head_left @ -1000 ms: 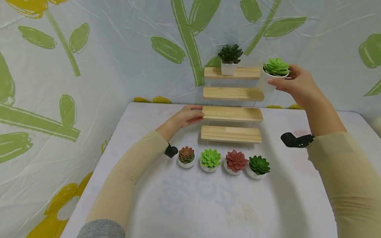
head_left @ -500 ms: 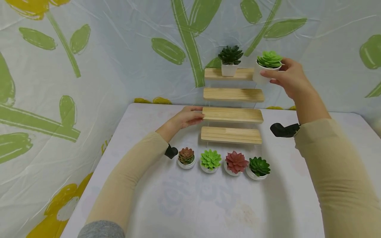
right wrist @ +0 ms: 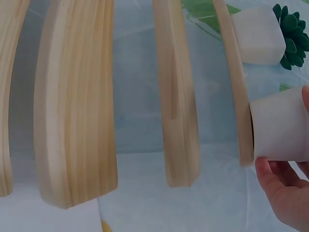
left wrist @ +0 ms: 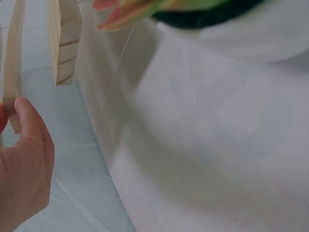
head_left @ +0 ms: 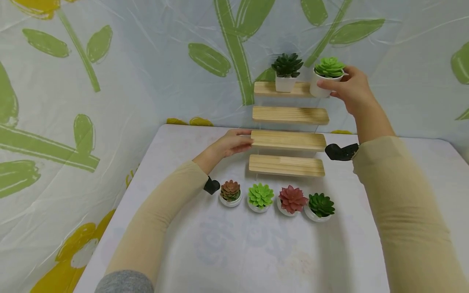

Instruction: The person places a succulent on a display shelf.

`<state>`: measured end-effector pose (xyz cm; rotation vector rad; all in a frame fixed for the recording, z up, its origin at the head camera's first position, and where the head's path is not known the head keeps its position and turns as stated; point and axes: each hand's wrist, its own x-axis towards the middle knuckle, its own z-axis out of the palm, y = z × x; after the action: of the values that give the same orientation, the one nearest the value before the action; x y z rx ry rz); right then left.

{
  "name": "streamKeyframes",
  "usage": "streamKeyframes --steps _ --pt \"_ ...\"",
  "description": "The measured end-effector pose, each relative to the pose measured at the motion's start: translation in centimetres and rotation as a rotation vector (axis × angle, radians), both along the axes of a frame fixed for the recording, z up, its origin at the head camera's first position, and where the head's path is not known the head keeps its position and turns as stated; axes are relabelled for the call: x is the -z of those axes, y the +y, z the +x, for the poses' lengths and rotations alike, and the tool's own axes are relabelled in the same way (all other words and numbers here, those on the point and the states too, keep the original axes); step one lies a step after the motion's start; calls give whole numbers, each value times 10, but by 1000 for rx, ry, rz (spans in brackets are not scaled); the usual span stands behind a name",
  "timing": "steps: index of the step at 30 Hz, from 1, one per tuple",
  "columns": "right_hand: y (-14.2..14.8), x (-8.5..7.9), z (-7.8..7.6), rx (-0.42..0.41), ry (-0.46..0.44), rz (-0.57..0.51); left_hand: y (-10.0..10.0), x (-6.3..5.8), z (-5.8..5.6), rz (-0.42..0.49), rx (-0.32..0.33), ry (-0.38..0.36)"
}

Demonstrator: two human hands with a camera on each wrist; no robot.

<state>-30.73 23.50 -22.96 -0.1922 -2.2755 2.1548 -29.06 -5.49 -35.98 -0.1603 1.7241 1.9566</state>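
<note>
My right hand (head_left: 353,89) grips a white pot with a bright green succulent (head_left: 329,67) at the right end of the top board of a tiered wooden shelf (head_left: 291,116). In the right wrist view the white pot (right wrist: 280,126) is at the board's surface, a thin dark line between them; full contact is unclear. Beside it on that board stands a dark green succulent (head_left: 287,65) in a square white pot. My left hand (head_left: 232,144) pinches the left end of the third board down; in the left wrist view the hand (left wrist: 29,154) has thumb and finger around the board's end (left wrist: 13,87).
In front of the shelf, a row of small white-potted succulents stands on the table (head_left: 256,260): brownish (head_left: 230,191), light green (head_left: 260,196), red (head_left: 292,199) and dark green (head_left: 321,205). Behind hangs a leaf-patterned sheet (head_left: 146,61).
My right hand has carried the bright green succulent left and slightly up, from beside the shelf to the top board's right end. The left hand keeps its place on the third board.
</note>
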Motion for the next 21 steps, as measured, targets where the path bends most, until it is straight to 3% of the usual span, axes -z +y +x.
streamKeyframes --steps 9,21 --pt "-4 0 -9 50 -8 -22 0 -2 -1 5 -10 5" --pt "-9 3 -13 57 4 -68 1 0 0 4 -16 3"
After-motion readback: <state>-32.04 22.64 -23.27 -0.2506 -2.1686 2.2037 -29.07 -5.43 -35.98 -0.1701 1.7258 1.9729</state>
